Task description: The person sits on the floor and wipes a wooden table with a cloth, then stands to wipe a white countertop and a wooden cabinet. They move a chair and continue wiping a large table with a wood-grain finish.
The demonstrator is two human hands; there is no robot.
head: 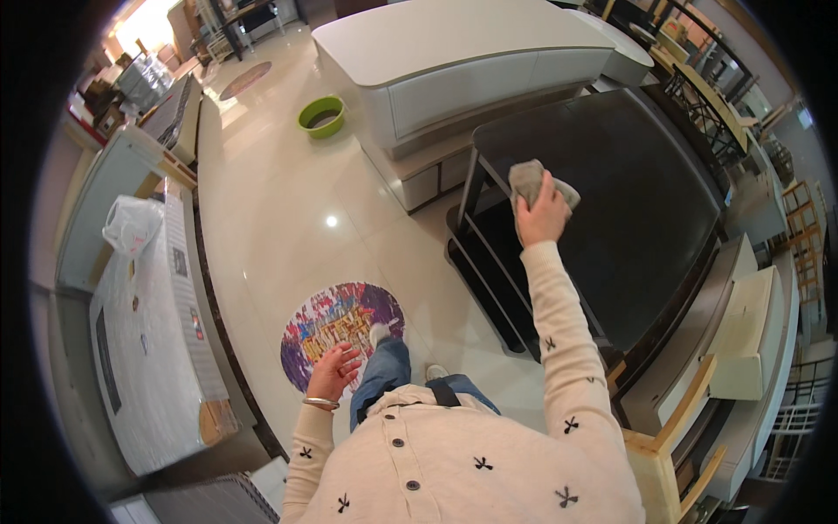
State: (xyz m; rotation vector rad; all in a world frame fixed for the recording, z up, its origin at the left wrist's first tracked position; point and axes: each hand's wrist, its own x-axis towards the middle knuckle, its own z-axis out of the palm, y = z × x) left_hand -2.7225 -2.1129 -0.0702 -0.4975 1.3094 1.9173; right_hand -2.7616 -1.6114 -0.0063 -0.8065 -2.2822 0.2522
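Note:
My right hand (545, 213) grips a folded grey-beige cloth (526, 178) and holds it on or just over the dark top of a black table (641, 196), near its left edge. Whether the cloth touches the surface cannot be told for sure. Black lower shelves show under the tabletop. My left hand (336, 371), with a bangle at the wrist, hangs over a round multicoloured mat (327, 314); its fingers are loosely bent and hold nothing.
A white counter (471, 39) with drawers stands beyond the black table. A green basin (321, 118) sits on the tiled floor. Plastic-wrapped mattresses (150, 354) with a white plastic bag (133, 224) line the left side. A wooden chair (681, 419) is close at right.

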